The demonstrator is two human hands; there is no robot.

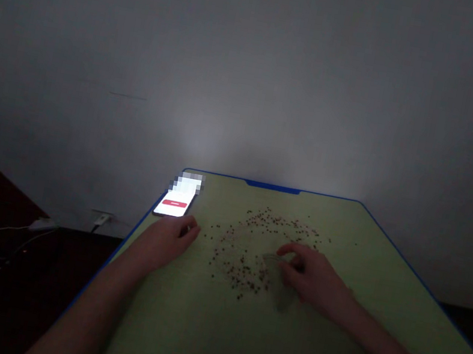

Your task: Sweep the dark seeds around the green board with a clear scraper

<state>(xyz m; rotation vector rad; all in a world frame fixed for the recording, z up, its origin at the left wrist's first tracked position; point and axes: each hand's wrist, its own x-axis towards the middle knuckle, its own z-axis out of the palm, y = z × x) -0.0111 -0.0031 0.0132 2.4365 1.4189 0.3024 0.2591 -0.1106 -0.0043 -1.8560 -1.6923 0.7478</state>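
Observation:
Many small dark seeds or beads (261,245) lie scattered in a rough ring on a pale green table (200,329) with a blue rim. My left hand (165,241) rests on the table just below a lit phone (178,198), fingers curled loosely with nothing in them that I can see. My right hand (315,276) sits at the right side of the scatter, fingers pinched on a small clear plastic bag (279,282) that lies on the table. The room is dim.
The phone lies at the table's far left corner, screen glowing white with a red bar. A grey wall rises behind the table. On the dark floor to the left lie cables and a power strip (42,224).

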